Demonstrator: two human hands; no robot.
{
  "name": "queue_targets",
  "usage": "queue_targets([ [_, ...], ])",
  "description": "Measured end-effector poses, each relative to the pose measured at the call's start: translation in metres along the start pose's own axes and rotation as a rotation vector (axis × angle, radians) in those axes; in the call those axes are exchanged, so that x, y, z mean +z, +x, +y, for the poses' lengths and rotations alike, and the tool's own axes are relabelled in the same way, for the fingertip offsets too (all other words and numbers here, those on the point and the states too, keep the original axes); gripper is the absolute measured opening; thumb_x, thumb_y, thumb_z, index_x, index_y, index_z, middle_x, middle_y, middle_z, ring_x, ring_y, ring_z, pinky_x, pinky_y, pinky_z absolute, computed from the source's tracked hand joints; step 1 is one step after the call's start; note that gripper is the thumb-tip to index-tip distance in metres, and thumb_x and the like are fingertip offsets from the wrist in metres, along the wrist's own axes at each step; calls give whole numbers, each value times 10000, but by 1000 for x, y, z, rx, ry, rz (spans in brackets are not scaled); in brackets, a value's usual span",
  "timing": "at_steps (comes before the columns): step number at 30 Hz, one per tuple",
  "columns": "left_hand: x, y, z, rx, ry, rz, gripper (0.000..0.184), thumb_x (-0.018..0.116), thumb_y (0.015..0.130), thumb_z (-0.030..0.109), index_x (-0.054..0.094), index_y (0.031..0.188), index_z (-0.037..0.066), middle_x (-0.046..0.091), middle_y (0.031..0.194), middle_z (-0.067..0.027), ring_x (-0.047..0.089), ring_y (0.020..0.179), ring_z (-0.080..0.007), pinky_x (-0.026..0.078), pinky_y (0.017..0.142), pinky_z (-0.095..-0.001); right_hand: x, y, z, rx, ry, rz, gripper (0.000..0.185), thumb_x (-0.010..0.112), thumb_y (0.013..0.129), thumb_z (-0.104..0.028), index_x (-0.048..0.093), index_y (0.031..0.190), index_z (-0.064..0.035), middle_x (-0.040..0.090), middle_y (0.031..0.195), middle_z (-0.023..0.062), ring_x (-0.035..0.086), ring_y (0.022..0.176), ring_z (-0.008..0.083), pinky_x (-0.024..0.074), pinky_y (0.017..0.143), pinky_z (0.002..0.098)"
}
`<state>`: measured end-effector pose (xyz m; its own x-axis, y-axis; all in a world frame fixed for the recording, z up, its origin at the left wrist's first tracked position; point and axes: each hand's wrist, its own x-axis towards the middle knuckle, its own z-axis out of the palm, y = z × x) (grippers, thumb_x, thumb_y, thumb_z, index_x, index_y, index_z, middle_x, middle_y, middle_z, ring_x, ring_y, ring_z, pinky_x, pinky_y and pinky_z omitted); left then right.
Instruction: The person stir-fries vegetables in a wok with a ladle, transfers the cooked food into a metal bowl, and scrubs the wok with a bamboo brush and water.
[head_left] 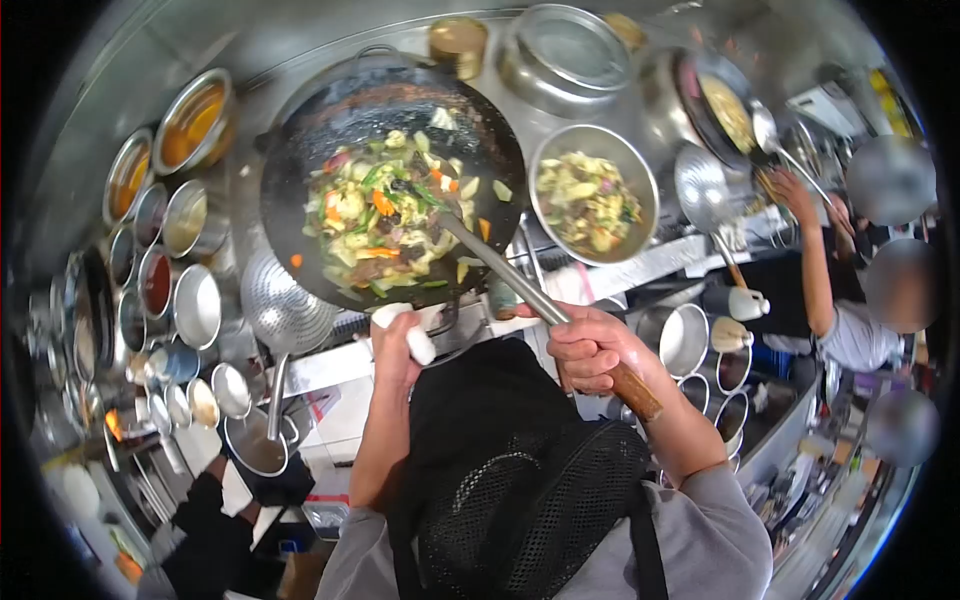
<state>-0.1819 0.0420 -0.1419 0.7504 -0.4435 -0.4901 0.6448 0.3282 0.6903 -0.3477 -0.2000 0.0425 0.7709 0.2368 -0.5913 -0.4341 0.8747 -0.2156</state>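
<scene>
My right hand (590,350) is wrapped round the wooden end of a long-handled wok tool (510,275). Its metal shaft slopes down into the wok, and its head is buried in the food. The large black wok (300,125) holds a stir-fry (375,215) of pale vegetables, orange carrot pieces, green bits and dark pieces. At the wok's near rim, my left hand (393,358) is closed on a folded white cloth (420,345). Whether the cloth grips the wok's handle is hard to make out. A steel bowl (652,205) of similar food stands right of the wok.
A perforated skimmer (290,300) lies left of the wok, another skimmer (703,185) to the right. Pots and bowls of sauces (155,280) crowd the left side. A lidded pot (565,60) stands behind. A co-worker's arm (815,260) reaches in at right; another person (205,520) is at lower left.
</scene>
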Motion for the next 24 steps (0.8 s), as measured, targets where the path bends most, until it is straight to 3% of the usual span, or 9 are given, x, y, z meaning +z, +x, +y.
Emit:
queue_targets([
  [4,25,11,-14,-26,76,9,296,623,819,18,591,1093,-90,690,1006,-189,735,892,-326,631,821,-426,-5,-47,-11,-145,-18,42,472,502,1031,-49,424,1497,-41,375,640,-58,357,381,7,342,322,218],
  [6,40,18,-17,-40,-3,-16,255,636,802,0,612,1050,-55,666,938,-128,716,841,-264,614,759,-393,-7,-69,-11,-199,1,69,487,507,1025,-46,417,1503,-37,378,638,-52,359,379,9,335,316,218],
  [13,91,48,-17,-33,31,-59,259,617,811,25,600,1051,-71,687,958,-166,733,859,-317,616,783,-419,-17,-144,-12,-399,-23,253,539,537,993,-45,416,1519,-29,370,627,-59,366,372,15,351,306,218],
  [17,87,72,-26,-6,-2,-17,190,627,815,20,607,1002,-9,662,892,-102,712,798,-266,592,718,-375,-30,-160,-11,-459,-105,410,557,567,964,-41,424,1503,-24,386,622,-59,376,380,20,361,318,222],
  [18,76,81,-31,37,17,-33,88,655,838,42,615,917,35,643,877,-83,712,808,-268,613,776,-437,-35,-155,-11,-429,-238,542,552,580,960,-49,429,1490,-18,407,629,-54,392,390,24,367,327,226],
  [19,92,70,-22,47,30,-18,88,666,841,50,621,917,41,643,871,-70,713,814,-257,612,764,-425,-43,-148,-13,-391,-373,674,547,593,956,-56,434,1478,-12,427,637,-49,407,399,28,373,336,230],
  [21,97,64,-13,29,52,-23,85,668,849,60,626,921,41,645,871,-65,714,806,-257,610,746,-411,-71,-130,-11,-386,-555,758,593,618,936,-73,417,1490,-5,484,662,-27,454,441,56,402,391,252],
  [23,92,63,-13,26,43,-41,95,671,854,68,631,935,40,657,882,-68,725,817,-265,608,738,-392,-118,-111,-1,-376,-837,885,700,632,908,-71,360,1551,-23,633,706,114,603,479,228,518,474,372],
  [24,88,65,-14,43,34,-41,113,648,884,91,619,957,9,664,890,-98,729,819,-299,613,754,-420,-149,-102,9,-369,-833,888,700,632,908,-71,360,1551,-23,633,706,114,603,479,228,518,474,372],
])
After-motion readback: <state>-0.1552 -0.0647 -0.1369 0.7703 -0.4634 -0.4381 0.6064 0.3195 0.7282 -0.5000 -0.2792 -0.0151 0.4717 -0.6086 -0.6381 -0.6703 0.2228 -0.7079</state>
